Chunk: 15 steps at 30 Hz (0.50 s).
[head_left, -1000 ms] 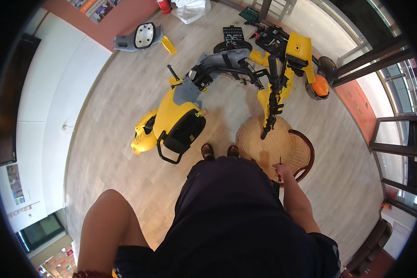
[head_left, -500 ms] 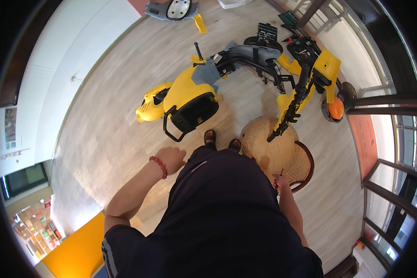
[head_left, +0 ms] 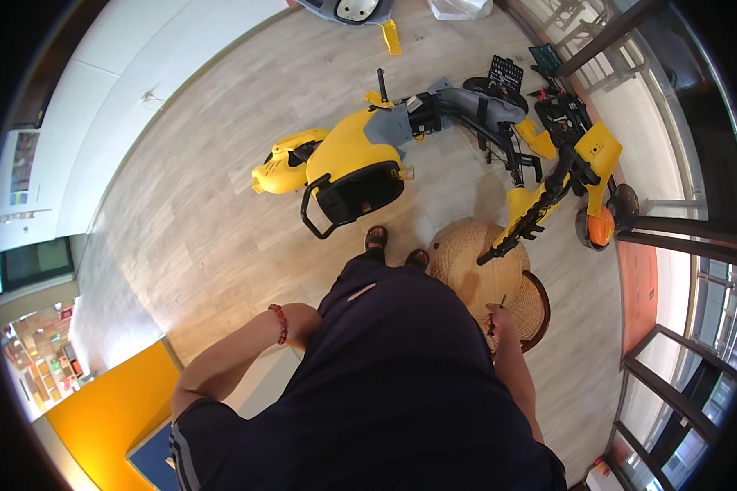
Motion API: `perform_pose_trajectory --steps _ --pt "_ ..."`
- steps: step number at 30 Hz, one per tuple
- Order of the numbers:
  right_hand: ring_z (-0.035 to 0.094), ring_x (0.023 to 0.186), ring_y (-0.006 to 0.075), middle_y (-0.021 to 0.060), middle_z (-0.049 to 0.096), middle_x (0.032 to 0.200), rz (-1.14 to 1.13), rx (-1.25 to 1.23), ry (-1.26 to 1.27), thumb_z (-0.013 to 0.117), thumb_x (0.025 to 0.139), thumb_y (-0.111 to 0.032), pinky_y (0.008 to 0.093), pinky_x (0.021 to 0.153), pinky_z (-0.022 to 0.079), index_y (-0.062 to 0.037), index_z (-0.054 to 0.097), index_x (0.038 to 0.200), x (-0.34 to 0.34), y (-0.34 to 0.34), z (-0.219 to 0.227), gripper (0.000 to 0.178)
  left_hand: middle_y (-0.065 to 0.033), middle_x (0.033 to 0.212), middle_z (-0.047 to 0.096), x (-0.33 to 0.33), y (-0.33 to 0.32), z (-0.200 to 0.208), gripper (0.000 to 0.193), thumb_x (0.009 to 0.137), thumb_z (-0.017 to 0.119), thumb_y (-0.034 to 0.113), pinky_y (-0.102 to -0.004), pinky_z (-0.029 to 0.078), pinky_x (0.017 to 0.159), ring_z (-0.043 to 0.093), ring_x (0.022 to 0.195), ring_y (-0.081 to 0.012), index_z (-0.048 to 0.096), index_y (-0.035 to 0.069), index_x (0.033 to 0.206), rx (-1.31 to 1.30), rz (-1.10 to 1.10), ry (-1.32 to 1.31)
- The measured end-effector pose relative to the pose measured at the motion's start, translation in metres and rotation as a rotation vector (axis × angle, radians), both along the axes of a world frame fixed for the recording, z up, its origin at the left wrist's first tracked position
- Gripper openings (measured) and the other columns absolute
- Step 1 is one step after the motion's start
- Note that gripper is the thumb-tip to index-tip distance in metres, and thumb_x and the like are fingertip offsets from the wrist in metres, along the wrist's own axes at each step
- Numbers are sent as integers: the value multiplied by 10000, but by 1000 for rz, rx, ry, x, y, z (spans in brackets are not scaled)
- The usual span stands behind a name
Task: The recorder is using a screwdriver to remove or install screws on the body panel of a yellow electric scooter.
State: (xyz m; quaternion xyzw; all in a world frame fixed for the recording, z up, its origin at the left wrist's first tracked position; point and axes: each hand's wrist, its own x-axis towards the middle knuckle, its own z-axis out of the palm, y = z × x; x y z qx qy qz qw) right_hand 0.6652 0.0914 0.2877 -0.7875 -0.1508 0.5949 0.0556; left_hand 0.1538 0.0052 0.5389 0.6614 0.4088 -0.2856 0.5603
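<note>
1 thin, dark, rod-shaped tool is held in the right hand, pinched within curled fingers; in this view it is seen against 1 round stool of tan wicker, closely woven and domed at the side. Beside the stool, 1 woven chair is noted, its curved rim in smooth, dark reddish-brown material. The left hand is placed at the waist; its fingers are hidden by dark clothing, and whether they are spread or curled cannot be told. 1 bracelet of red beads is worn on the left wrist. 2 dark sandals are seen on the feet. On the pale, wood-grained floor, 1 scooter is observed with its frame exposed: rounded yellow shell, grey panels, 1 black tubular loop. 1 black handlebar is seen overlapping the stool's edge; contact cannot be confirmed. 1 smooth orange dome is found near the wall, and 1 black tool case, with small pieces set in rows, is recorded at the far end.
</note>
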Motion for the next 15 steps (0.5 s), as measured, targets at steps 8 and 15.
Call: perform_pose_trajectory --steps 8,15 --pt "438 461 151 33 461 573 74 -5 63 599 864 -152 314 452 382 -29 580 811 -22 2 -3 135 -192 898 663 -9 10 -2 304 736 654 318 -420 495 783 620 897 -377 684 81 925 44 124 -91" --pt "441 448 165 30 453 564 15 -10 39 624 850 -167 324 456 388 -55 542 751 -12 -11 -14 171 -171 896 674 -12 26 -9 323 700 704 305 -416 499 767 636 880 -356 687 97 946 40 53 -35"
